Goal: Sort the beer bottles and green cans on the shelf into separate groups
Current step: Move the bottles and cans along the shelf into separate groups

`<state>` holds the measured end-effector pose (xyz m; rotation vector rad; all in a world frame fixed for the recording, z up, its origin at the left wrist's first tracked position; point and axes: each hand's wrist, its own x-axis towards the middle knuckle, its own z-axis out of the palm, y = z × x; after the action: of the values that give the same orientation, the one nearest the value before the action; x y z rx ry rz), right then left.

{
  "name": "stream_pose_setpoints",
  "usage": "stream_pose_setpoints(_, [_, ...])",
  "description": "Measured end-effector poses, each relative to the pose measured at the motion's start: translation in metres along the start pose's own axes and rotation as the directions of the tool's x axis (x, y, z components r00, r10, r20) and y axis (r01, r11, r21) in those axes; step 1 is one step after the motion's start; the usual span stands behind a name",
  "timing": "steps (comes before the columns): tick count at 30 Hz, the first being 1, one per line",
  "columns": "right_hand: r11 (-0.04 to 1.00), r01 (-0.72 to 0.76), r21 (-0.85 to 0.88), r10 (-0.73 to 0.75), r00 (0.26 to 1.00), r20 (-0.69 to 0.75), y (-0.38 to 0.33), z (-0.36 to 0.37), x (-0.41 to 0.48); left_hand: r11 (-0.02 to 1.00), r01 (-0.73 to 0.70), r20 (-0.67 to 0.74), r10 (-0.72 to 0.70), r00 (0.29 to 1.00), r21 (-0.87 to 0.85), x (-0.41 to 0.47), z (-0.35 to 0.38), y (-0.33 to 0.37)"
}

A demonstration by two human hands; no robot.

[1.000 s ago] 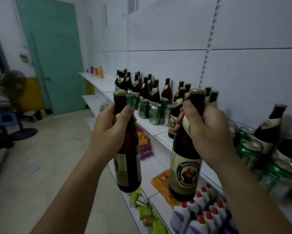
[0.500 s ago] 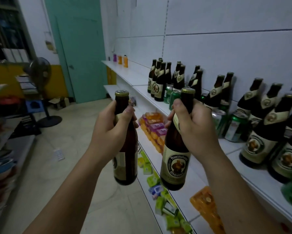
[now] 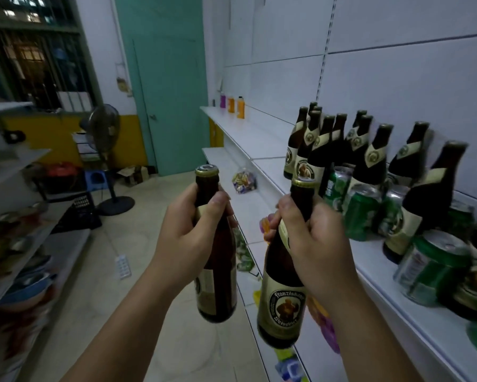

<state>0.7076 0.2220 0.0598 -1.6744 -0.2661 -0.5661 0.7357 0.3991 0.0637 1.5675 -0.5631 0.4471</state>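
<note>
Right grip [image 3: 314, 244] holds Franziskaner bottle [image 3: 282, 304] (label: Weissbier).

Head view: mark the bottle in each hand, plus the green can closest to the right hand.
Left-hand bottle [image 3: 224, 299]: head view, brown glass near its base.
Right-hand bottle [image 3: 282, 301]: head view, front label.
Green can [image 3: 360, 216]: head view, green side wall.

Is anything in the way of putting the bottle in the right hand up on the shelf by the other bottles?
Nothing visible is. The right hand holds its bottle in open air before the shelf, and the far stretch beside the standing bottles is bare. Only the nearer part is crowded with green cans.
</note>
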Motion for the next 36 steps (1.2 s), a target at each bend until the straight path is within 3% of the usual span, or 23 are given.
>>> stream_pose_setpoints(7, [0.999, -0.027, 0.026, 0.027, 1.0, -0.002, 0.044, 0.025, 0.088, 1.0, -0.002, 0.005, 0.002, 1.0, 0.006, 0.089, -0.006, -0.061])
stream_pose_setpoints(11, [0.996, -0.04, -0.081, 0.036, 0.998, -0.051, 0.07, 0.041, 0.136, 0.998, -0.004, 0.03, 0.006, 1.0, -0.066, 0.141, -0.013, -0.109])
stream_pose_setpoints(14, [0.989, -0.042, -0.138, 0.024, 0.991, -0.129, 0.088, 0.056, 0.171, 0.991, -0.005, 0.094, 0.018, 0.995, -0.13, 0.183, -0.018, -0.151])
stream_pose_setpoints(19, [0.995, -0.089, -0.041, 0.073, 0.952, -0.297, 0.11, 0.094, 0.231, 0.977, -0.012, 0.268, 0.07, 0.961, -0.213, 0.263, -0.026, -0.208])
stream_pose_setpoints(27, [0.944, -0.134, -0.301, -0.028, 0.877, -0.48, 0.148, 0.108, 0.31, 0.953, 0.023, 0.439, 0.118, 0.891, -0.303, 0.362, -0.009, -0.258])
stream_pose_setpoints(36, [0.925, -0.129, -0.356, -0.102, 0.82, -0.564, 0.178, 0.09, 0.376, 0.947, -0.041, 0.406, 0.175, 0.897, -0.318, 0.449, 0.038, -0.295])
